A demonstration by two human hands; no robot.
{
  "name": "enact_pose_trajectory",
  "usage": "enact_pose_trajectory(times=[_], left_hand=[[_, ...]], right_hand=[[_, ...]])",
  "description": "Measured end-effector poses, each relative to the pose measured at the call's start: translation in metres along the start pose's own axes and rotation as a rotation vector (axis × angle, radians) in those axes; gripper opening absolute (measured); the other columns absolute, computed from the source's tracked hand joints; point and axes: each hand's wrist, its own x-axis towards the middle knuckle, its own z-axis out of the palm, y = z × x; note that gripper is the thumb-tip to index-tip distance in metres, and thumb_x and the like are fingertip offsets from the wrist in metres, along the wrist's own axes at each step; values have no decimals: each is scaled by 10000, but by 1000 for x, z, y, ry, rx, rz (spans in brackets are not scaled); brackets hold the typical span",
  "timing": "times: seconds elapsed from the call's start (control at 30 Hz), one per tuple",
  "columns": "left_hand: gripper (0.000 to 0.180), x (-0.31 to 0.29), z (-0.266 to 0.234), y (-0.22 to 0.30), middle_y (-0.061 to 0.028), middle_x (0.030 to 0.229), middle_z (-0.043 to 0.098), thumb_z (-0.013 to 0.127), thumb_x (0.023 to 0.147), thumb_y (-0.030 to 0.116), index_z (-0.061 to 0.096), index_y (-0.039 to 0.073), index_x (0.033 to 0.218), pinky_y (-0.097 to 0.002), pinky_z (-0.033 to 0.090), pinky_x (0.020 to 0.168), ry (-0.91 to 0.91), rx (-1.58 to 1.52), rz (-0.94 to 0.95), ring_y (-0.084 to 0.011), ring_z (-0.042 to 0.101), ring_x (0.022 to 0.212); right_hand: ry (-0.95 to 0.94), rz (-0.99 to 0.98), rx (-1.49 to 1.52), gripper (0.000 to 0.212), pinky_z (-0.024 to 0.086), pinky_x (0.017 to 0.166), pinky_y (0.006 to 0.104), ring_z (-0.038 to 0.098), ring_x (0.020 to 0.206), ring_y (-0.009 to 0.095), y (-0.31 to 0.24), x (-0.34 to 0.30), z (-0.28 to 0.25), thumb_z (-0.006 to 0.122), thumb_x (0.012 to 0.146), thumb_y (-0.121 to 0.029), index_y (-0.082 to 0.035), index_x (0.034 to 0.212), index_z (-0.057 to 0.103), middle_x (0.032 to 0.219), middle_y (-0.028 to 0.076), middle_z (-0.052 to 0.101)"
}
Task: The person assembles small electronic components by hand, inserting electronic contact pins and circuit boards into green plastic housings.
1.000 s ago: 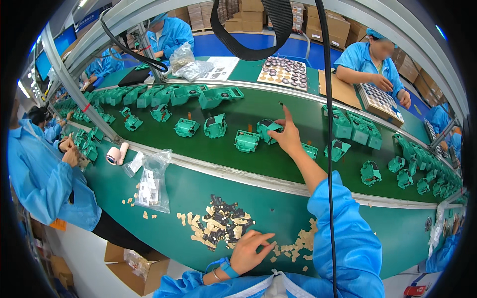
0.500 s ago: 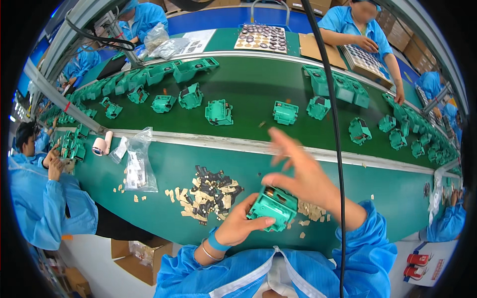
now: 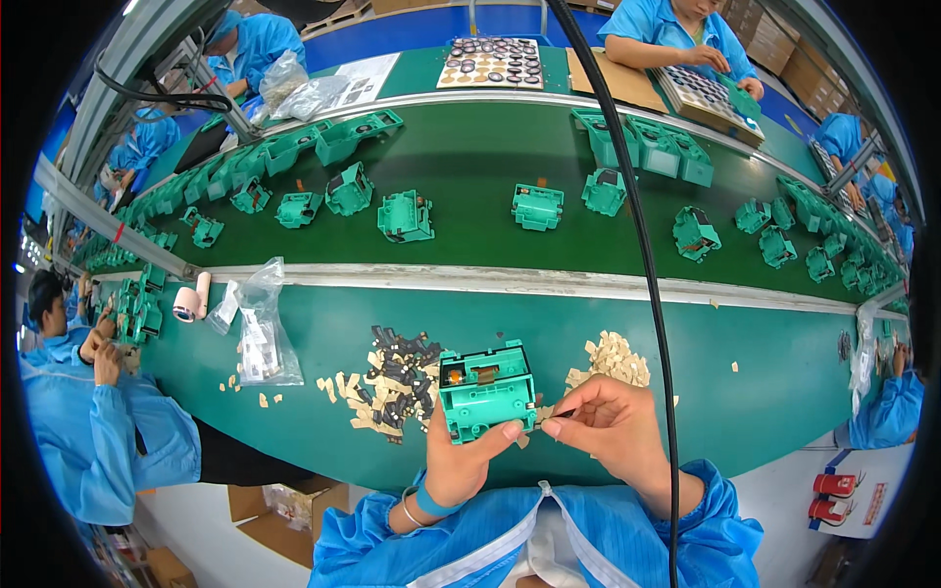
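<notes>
My left hand (image 3: 458,461) grips a green plastic housing (image 3: 487,397) from below, its thumb along the lower right corner. The housing is tilted so that an open compartment with a copper-coloured part shows at its top. At its lower right edge, the thumb and forefinger of my right hand (image 3: 613,428) are pinched on a small dark and tan strip (image 3: 546,417). Whether the strip touches the housing I cannot tell. To the left lies a heap of black pieces and tan slips (image 3: 397,382); behind my right hand is a pile of tan slips (image 3: 616,359).
Several green housings (image 3: 405,216) stand on the dark green belt (image 3: 451,171) beyond the metal rail (image 3: 431,277). A black cable (image 3: 655,294) hangs in front of my right side. A clear bag (image 3: 265,338) lies at left. Co-workers (image 3: 108,412) sit around.
My right hand has come down from above the housing to its lower right edge and now pinches a small strip. The housing has been turned, showing its open compartment, and sits further left.
</notes>
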Motion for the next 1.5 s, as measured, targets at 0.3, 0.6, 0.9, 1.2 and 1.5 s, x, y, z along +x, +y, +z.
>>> enact_pose_trajectory(times=[0.3,0.6,0.9,1.2,1.5], left_hand=[[487,1,1,-5,-116,1080,631,652,798,-96,445,11,1225,-306,520,823,43,-10,46,-178,633,965],[504,1,4,-12,-109,1080,626,688,793,-39,420,8,1218,-291,528,793,54,89,111,-164,633,951],[521,1,8,-15,-107,1081,616,696,789,-31,400,15,1215,-287,534,780,73,151,157,-165,634,942],[553,5,11,-19,-114,1060,613,686,756,-101,404,14,1218,-323,546,785,13,-39,95,-193,637,941],[570,0,11,-15,-139,1057,615,682,744,-89,434,-27,1253,-457,510,894,25,-248,-17,-304,633,979]], right_hand=[[-13,-40,-67,148,553,713,260,660,821,160,2,4,1,669,789,107,57,887,570,860,128,650],[62,-107,-140,163,505,612,220,616,700,102,2,-2,2,709,797,16,30,892,576,832,64,625],[85,-200,-356,176,486,600,207,609,680,70,4,-2,-4,729,776,-10,10,887,593,768,50,650],[16,-140,-203,220,495,602,211,621,703,80,11,0,-14,734,788,-38,19,960,609,785,52,639],[180,-335,-448,645,429,615,248,532,701,126,-11,-22,-17,826,698,-231,-43,1243,538,810,69,580]])
